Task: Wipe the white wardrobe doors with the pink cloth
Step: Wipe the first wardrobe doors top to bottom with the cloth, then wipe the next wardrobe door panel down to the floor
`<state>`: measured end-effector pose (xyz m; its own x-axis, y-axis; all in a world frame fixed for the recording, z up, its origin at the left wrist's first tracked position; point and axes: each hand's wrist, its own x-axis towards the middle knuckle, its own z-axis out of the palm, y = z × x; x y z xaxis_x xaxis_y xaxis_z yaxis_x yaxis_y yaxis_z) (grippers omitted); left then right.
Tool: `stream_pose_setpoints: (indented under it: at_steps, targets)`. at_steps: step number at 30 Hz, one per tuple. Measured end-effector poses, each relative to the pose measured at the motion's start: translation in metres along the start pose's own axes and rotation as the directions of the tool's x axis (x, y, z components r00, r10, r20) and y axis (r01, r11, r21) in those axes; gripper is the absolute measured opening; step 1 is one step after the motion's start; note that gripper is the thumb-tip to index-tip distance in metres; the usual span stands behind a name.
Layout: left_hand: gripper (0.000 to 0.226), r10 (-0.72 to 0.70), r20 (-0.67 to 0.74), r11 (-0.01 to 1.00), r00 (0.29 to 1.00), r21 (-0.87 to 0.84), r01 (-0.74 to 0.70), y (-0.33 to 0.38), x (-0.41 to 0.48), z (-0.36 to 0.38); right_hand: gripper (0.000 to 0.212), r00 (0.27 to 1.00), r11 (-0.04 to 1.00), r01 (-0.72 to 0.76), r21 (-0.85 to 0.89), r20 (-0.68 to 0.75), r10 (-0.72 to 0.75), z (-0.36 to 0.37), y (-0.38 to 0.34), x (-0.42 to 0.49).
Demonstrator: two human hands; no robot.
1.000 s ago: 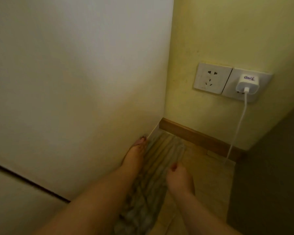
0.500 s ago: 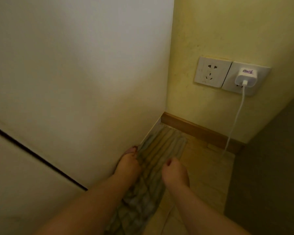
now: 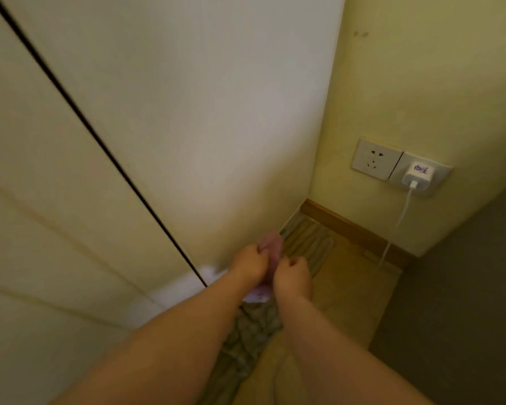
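head view: both hands meet low down, just in front of the smooth white wardrobe doors (image 3: 187, 112). the left hand (image 3: 250, 263) has its grip closed, fingers curled round the bunched pink cloth (image 3: 272, 244); the right hand (image 3: 294, 276) is curled tight on the same cloth, whose lower end shows pale between the wrists. the cloth is blurred and seems to touch the door's bottom edge. under the arms lies a ribbed grey-green floor mat (image 3: 307, 241). on the yellow wall (image 3: 421, 83) a white charger plug (image 3: 418, 173) sits in a socket (image 3: 442, 173)
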<state>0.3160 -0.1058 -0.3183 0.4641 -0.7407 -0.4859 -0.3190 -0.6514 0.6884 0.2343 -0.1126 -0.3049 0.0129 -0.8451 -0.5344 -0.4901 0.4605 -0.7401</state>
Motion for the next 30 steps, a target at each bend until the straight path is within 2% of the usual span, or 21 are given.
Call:
stream_pose_setpoints:
  at_steps: [3,6,9,11,14,18,21,24,26,30]
  targets:
    - [0.037,-0.122,0.046,0.962,0.991,-0.24,0.13,0.032,-0.027,-0.016,0.028,0.998,0.993,-0.045,0.113,0.041,0.041,-0.017,-0.029,-0.02]
    - [0.033,-0.232,0.109,0.855,0.967,-0.451,0.256,0.074,-0.061,-0.039,0.031,0.995,0.99,-0.056,0.126,0.085,0.045,-0.04,-0.06,-0.042]
    - [0.035,-0.29,0.218,0.768,0.932,-0.529,0.363,0.121,-0.095,-0.067,0.034,0.996,0.995,-0.05,0.092,0.083,0.042,-0.065,-0.093,-0.069]
    - [0.039,-0.282,0.196,0.789,0.939,-0.51,0.343,0.15,-0.113,-0.084,0.033,0.996,0.997,-0.042,0.071,0.084,0.036,-0.079,-0.113,-0.086]
    - [0.041,-0.322,0.201,0.721,0.925,-0.581,0.377,0.188,-0.145,-0.116,0.035,0.997,0.997,-0.032,0.071,0.068,0.027,-0.097,-0.155,-0.115]
    - [0.04,-0.253,0.187,0.728,0.949,-0.609,0.314,0.23,-0.175,-0.16,0.033,0.998,0.997,-0.009,0.077,0.058,0.004,-0.12,-0.211,-0.155]
    - [0.039,-0.259,0.279,0.719,0.925,-0.584,0.377,0.267,-0.208,-0.201,0.027,0.997,0.993,0.024,0.119,0.068,-0.033,-0.145,-0.259,-0.192]
    - [0.035,-0.19,0.217,0.737,0.957,-0.612,0.285,0.307,-0.238,-0.237,0.014,0.994,0.985,0.096,0.142,0.031,-0.101,-0.173,-0.308,-0.224]
    - [0.037,-0.163,0.262,0.733,0.951,-0.613,0.295,0.34,-0.266,-0.264,0.015,0.988,0.976,0.15,0.156,-0.004,-0.152,-0.194,-0.345,-0.248]
    - [0.033,-0.047,0.208,0.789,0.977,-0.592,0.164,0.421,-0.315,-0.318,0.011,0.966,0.945,0.259,0.2,-0.036,-0.257,-0.249,-0.427,-0.298]
